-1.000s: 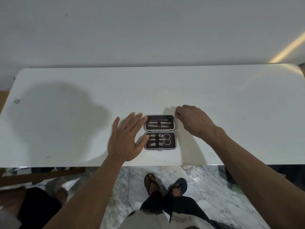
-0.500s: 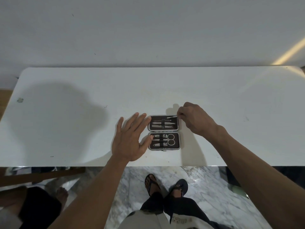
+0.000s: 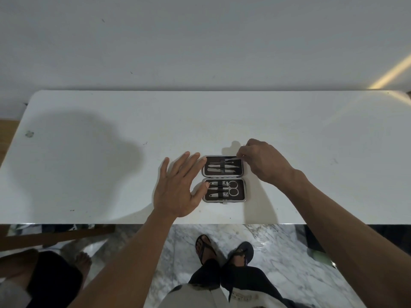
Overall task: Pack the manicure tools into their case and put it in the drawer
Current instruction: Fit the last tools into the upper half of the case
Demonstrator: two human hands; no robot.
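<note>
White counter [image 3: 111,174] carries an open manicure case [image 3: 224,178] with tools strapped inside. Left hand [image 3: 178,192] lies flat and spread, touching its left edge. Right hand [image 3: 264,162] pinches a thin tool [image 3: 232,162] at the top half

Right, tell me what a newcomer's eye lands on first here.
The open manicure case lies dark on the white table, near its front edge, with metal tools strapped in both halves. The left hand is spread flat beside it, and the right hand pinches at the far half's upper right corner.
</note>
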